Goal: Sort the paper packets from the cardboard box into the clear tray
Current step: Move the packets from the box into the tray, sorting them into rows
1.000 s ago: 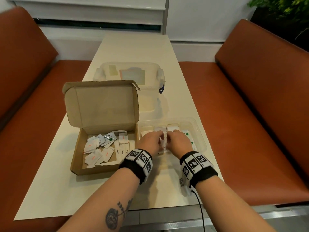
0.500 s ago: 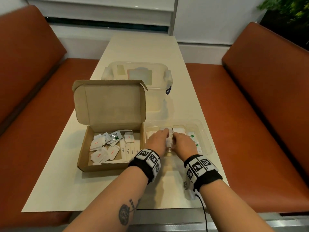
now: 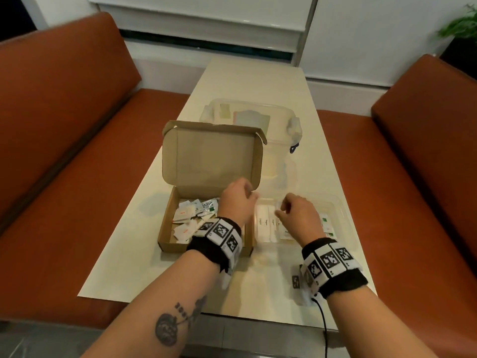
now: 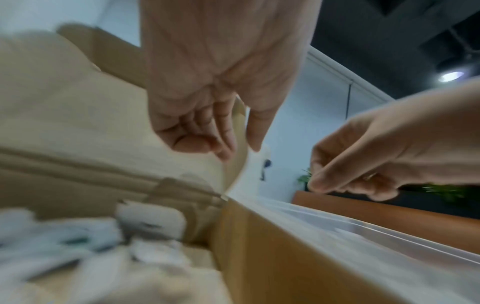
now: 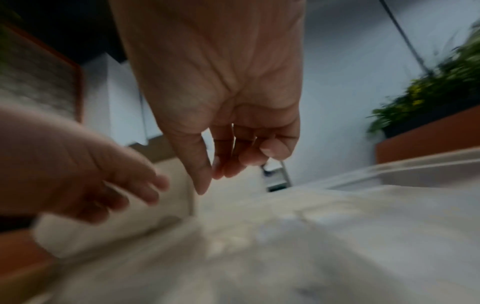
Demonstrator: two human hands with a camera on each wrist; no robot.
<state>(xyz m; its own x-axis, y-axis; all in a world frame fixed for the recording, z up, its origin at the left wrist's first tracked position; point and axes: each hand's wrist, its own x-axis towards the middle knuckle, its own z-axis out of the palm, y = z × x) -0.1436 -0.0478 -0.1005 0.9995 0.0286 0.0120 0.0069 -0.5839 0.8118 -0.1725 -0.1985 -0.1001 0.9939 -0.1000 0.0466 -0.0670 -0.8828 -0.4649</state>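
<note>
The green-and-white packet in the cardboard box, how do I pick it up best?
Come straight down from above, since the cardboard box walls block the sides. The green-and-white packet lies tilted on other packets, so pinch a raised edge between thumb and fingertip. The left hand is nearest.

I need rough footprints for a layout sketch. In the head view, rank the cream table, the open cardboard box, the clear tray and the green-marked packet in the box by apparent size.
1. Cream table.
2. Open brown cardboard box, counting its raised lid.
3. Shallow clear plastic tray; the right hand hides part of it, so its place below the box is less sure.
4. White paper packet with green marking.
</note>
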